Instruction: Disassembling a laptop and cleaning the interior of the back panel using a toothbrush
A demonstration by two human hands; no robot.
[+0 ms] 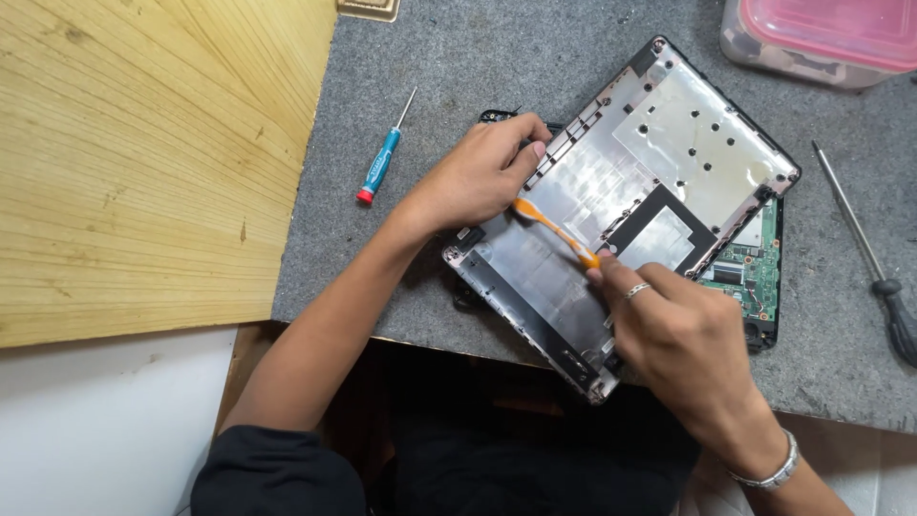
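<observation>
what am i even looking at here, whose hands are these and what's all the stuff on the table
This is one picture from a camera worn on a person's head, looking down at their own two bare hands. The left hand steadies a silver laptop cover panel that lies inside-up on a grey felt mat. The right hand, wearing a ring, holds an orange toothbrush against the panel. A green circuit board peeks out beneath the panel. Around it lie a small blue screwdriver, a longer black-handled screwdriver, and a pink-lidded plastic box. A wooden board lies to the left.
</observation>
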